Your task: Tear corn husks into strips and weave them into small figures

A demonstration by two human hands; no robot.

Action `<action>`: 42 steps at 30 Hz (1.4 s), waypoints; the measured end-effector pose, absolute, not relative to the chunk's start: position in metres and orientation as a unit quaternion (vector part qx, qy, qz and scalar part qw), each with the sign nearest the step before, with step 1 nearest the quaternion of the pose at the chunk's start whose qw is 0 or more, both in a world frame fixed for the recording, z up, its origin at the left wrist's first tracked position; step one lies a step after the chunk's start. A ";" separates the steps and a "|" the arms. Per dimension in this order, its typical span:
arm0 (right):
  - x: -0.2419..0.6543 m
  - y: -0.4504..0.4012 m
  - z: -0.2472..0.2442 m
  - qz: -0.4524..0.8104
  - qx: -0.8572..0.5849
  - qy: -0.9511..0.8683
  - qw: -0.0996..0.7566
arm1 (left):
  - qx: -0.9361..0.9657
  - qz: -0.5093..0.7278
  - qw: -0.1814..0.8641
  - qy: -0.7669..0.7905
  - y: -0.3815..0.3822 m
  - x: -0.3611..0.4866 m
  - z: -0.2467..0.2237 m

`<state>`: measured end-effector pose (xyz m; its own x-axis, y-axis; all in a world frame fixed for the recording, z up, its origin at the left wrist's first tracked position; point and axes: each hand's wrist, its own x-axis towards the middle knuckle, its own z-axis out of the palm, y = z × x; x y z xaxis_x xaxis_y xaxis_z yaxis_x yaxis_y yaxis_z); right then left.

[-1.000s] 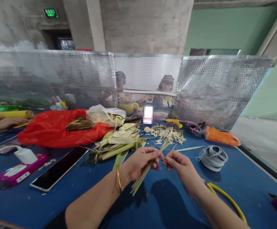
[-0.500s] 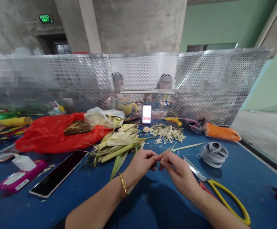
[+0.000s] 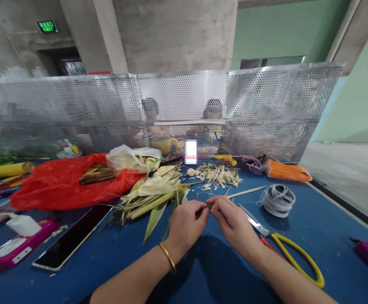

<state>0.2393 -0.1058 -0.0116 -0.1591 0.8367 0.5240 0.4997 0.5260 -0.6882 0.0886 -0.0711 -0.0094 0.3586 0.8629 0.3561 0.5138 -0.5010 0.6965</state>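
My left hand [image 3: 188, 226] and my right hand [image 3: 230, 217] meet fingertip to fingertip above the blue table [image 3: 184, 278]. Both are pinched closed; a tiny dark bit shows between the tips, too small to name. A gold bangle [image 3: 167, 257] circles my left wrist. Just beyond my left hand lies a pile of corn husks [image 3: 154, 192]. Beside my right hand rest scissors [image 3: 298, 255] with yellow and red handles, partly hidden by my forearm. A roll of pale cord [image 3: 279, 200] sits farther right, and a pale strip [image 3: 247, 191] lies behind my right hand.
Husk scraps [image 3: 218, 175] are heaped behind my hands. To the left are a red plastic bag [image 3: 53, 181], a phone [image 3: 72, 236] and a magenta power strip [image 3: 20, 249]. An orange packet [image 3: 288, 171] lies at the back right. A perforated metal screen [image 3: 184, 93] stands behind, people beyond it.
The view has shifted slightly to the right. My left hand has turned so its back faces up more, and the fingertips remain together. The co-worker's hand at far left has mostly left view.
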 end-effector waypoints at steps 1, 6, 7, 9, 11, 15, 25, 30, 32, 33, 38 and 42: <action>0.241 -0.105 -0.011 0.183 -0.449 -0.740 0.467 | 0.794 0.359 0.244 0.426 -0.071 0.087 -0.008; 0.254 -0.096 -0.009 0.261 -0.444 -0.715 0.472 | 0.805 0.297 0.361 0.366 -0.060 0.075 0.000; 0.256 -0.094 -0.009 0.286 -0.442 -0.708 0.471 | 0.790 0.276 0.412 0.360 -0.058 0.072 0.001; 0.258 -0.091 -0.010 0.330 -0.431 -0.699 0.465 | 0.755 0.236 0.498 0.356 -0.055 0.066 -0.001; 0.256 -0.091 -0.010 0.364 -0.419 -0.694 0.458 | 0.742 0.213 0.526 0.358 -0.056 0.060 -0.003; 0.247 -0.093 -0.014 0.410 -0.415 -0.684 0.438 | 0.761 0.226 0.472 0.384 -0.060 0.053 -0.008; 0.244 -0.091 -0.032 0.469 -0.401 -0.694 0.371 | 0.735 0.263 0.455 0.427 -0.057 0.049 -0.018; 0.241 -0.092 -0.033 0.477 -0.413 -0.691 0.351 | 0.683 0.285 0.509 0.440 -0.061 0.057 -0.022; 0.241 -0.092 -0.035 0.469 -0.428 -0.696 0.336 | 0.675 0.280 0.528 0.432 -0.063 0.059 -0.024; 0.241 -0.092 -0.036 0.464 -0.434 -0.700 0.326 | 0.669 0.275 0.540 0.429 -0.064 0.061 -0.025; 0.243 -0.092 -0.037 0.485 -0.416 -0.705 0.308 | 0.617 0.248 0.608 0.433 -0.069 0.064 -0.024; 0.244 -0.092 -0.035 0.444 -0.413 -0.738 0.296 | 0.585 0.234 0.661 0.407 -0.072 0.067 -0.028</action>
